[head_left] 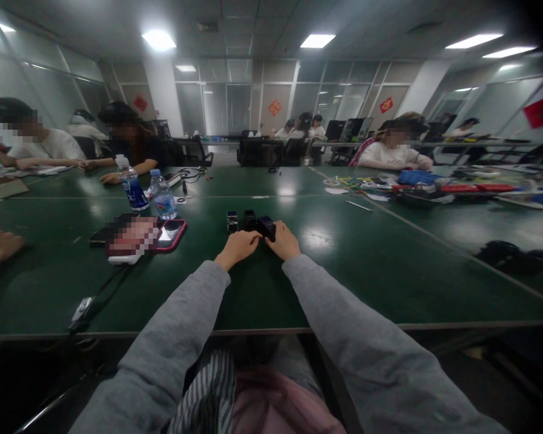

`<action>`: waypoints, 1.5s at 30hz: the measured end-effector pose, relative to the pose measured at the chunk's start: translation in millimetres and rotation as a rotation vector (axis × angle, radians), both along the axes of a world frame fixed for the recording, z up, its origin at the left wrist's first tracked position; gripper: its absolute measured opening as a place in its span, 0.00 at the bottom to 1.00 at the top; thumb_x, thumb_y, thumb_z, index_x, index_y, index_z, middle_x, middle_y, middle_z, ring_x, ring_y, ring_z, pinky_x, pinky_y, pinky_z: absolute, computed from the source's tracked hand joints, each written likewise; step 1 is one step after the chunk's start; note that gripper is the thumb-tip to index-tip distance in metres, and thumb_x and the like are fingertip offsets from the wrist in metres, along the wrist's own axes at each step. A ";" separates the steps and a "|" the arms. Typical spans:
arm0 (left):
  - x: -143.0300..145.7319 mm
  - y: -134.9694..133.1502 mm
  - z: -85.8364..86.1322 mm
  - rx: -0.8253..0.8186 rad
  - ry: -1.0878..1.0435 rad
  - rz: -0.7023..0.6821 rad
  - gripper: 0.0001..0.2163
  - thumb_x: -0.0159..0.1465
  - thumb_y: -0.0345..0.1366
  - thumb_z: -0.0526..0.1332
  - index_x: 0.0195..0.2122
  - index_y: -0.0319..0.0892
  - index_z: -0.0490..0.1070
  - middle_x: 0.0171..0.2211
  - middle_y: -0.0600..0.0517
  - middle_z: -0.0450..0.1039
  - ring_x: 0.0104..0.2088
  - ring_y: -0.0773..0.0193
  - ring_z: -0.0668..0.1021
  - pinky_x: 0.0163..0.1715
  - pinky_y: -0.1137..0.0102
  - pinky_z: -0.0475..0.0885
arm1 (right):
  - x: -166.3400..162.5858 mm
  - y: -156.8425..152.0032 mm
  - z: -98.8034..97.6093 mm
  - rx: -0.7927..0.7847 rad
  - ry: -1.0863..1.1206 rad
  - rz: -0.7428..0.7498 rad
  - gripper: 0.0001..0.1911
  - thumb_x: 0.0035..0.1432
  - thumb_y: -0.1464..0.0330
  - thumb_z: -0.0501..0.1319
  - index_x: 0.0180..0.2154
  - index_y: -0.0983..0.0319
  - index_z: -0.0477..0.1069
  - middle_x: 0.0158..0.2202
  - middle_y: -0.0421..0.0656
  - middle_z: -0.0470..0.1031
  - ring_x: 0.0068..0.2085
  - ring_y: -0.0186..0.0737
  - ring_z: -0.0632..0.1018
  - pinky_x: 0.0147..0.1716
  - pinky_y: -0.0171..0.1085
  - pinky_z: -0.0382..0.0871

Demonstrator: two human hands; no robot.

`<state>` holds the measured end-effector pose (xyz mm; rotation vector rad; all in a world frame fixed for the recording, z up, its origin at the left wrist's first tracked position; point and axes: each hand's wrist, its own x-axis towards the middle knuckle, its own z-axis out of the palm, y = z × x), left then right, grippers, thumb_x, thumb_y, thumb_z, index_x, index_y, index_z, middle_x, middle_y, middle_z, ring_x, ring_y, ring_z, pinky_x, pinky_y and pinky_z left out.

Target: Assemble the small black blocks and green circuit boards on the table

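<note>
On the green table in front of me, my right hand (284,242) has its fingers wrapped around the right side of a small black boxy watch-like thing (266,226), which is tilted. My left hand (239,248) comes in from the other side with its fingers closed. Its fingertips meet at the lower left corner of that thing, and whatever they pinch is too small to make out. Just beyond my hands stand two similar pieces: a dark one (250,219), and left of it one with a silvery front (232,220).
To the left lie a red-edged phone (172,234) and a blurred pinkish object with a cable. Behind them stand two plastic bottles (133,185). Another person's hand (0,250) rests at the far left. Cables and tools (434,187) cover the back right; a dark bundle (516,256) lies nearer.
</note>
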<state>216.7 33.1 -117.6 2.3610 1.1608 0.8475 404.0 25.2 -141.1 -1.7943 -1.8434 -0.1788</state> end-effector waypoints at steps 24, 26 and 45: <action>9.6 6.5 5.8 -0.786 -0.564 -0.032 0.26 0.59 0.59 0.59 0.40 0.37 0.72 0.36 0.45 0.76 0.33 0.63 0.78 0.37 0.67 0.73 | -17.4 -36.1 2.5 0.010 0.278 0.210 0.31 0.55 0.57 0.62 0.55 0.60 0.54 0.47 0.49 0.72 0.44 0.45 0.77 0.41 0.43 0.71; 12.4 4.0 6.4 -0.847 -0.698 -0.057 0.23 0.58 0.51 0.65 0.45 0.37 0.69 0.39 0.44 0.75 0.35 0.63 0.78 0.40 0.65 0.74 | -19.0 -38.3 4.9 0.075 0.229 0.225 0.30 0.55 0.59 0.62 0.56 0.60 0.55 0.51 0.49 0.69 0.48 0.45 0.75 0.44 0.43 0.71; 15.1 3.3 11.8 -1.136 -1.021 -0.098 0.35 0.54 0.70 0.47 0.35 0.38 0.69 0.30 0.46 0.74 0.32 0.63 0.78 0.38 0.67 0.75 | -30.6 -47.2 31.5 0.373 0.066 0.251 0.25 0.64 0.60 0.54 0.59 0.62 0.56 0.53 0.52 0.66 0.54 0.47 0.69 0.52 0.47 0.67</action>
